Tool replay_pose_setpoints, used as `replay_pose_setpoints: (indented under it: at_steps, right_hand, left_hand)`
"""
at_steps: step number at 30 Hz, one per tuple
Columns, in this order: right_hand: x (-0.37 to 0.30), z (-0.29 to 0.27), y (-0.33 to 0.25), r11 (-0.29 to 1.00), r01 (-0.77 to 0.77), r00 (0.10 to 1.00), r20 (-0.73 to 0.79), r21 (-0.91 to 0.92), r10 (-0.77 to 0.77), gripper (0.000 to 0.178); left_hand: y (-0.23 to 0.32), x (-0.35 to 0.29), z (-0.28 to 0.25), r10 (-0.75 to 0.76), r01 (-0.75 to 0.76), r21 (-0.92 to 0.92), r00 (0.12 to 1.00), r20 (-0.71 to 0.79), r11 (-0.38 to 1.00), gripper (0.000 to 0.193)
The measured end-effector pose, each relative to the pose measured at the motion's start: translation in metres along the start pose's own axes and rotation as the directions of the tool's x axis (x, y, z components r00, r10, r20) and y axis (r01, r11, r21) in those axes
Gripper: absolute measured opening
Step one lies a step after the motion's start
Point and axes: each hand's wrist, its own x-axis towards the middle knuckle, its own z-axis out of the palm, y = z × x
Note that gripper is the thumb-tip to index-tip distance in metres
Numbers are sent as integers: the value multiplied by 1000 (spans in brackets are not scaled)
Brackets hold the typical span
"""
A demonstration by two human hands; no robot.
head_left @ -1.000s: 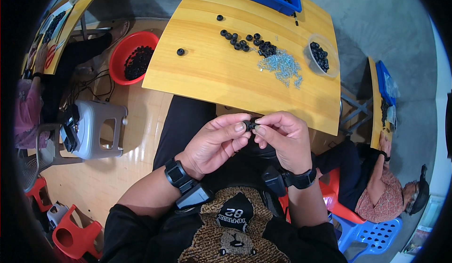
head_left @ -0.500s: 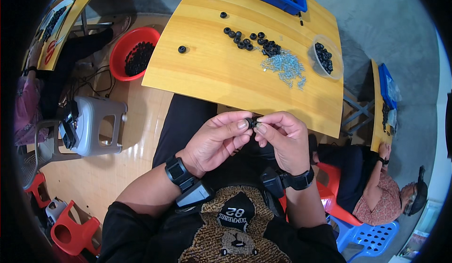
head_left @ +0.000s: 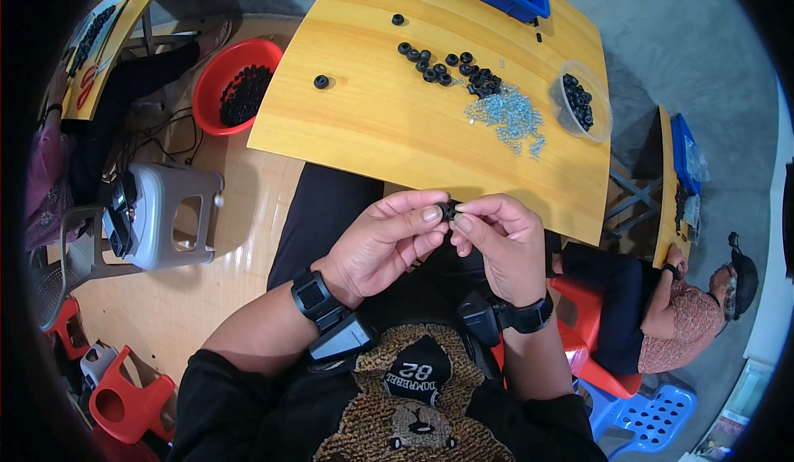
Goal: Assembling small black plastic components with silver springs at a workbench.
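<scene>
Just off the table's near edge, a small round black plastic part point(head_left: 447, 211) is pinched between the fingertips of both hands. My left hand point(head_left: 376, 243) has its thumb and forefinger on one side of it. On the other side, my right hand point(head_left: 504, 243) closes thumb and forefinger on it; whether a second tiny piece sits in that pinch is hidden. Beyond the hands, a loose group of similar black parts point(head_left: 440, 69) lies on the wooden table point(head_left: 347, 123), next to a heap of small shiny clear or metal pieces point(head_left: 506, 114).
A clear round tub point(head_left: 600, 119) of black parts stands at the table's right; a blue tray point(head_left: 529, 7) of them is at the far edge. On the floor left are a red basin point(head_left: 207, 81) and a grey stool point(head_left: 169, 214). A seated person point(head_left: 686, 321) works at right.
The black part has turned slightly between my fingertips, and both hands stay nearly in place. The view has shifted a little, moving the table slightly within it.
</scene>
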Motion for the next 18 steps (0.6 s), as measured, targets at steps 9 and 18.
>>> replay_pose_setpoints:
  at_steps: [9,18]
  right_hand:
    - [2,0,1,1000,-4,1000,4,12,4,14]
    - [-2,2,-1,996,56,998,7,-72,-55,14]
  left_hand:
    - [1,0,1,-6,6,7,999,-40,1000,23]
    - [-2,0,-2,-7,7,-14,1000,-26,1000,23]
